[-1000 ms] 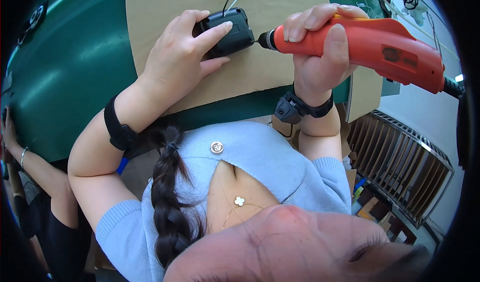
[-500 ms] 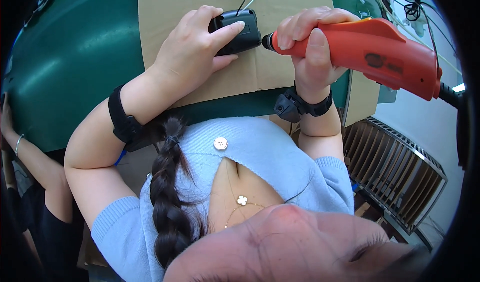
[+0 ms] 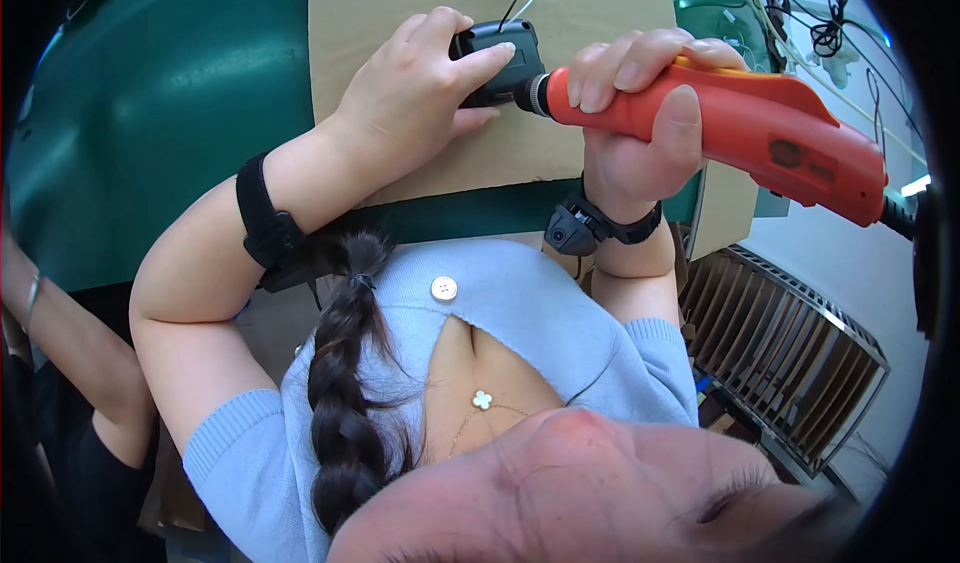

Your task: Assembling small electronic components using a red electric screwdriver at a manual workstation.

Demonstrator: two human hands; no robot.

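Note:
My left hand (image 3: 415, 83) is wrapped round a small black plastic casing (image 3: 518, 60), its thumb resting on the top face. A black and a white wire (image 3: 524, 1) come out of the casing's far side. In my right hand (image 3: 635, 133) is a red electric screwdriver (image 3: 765, 128), lying tilted with its cable end to the right. Its dark nose meets the casing's near right corner. The bit's tip and any screw there are too hidden to make out.
Under the casing lies a brown cardboard sheet (image 3: 350, 28) on a green tabletop (image 3: 180, 113). A metal slotted rack (image 3: 790, 348) stands at the lower right, with hanging cables (image 3: 828, 33) above. Another person's arm (image 3: 80, 343) is at the left edge.
The screwdriver's nose has moved from beside the casing onto its near right corner, and its body tilts more. The whole view has shifted slightly; my left hand keeps its hold.

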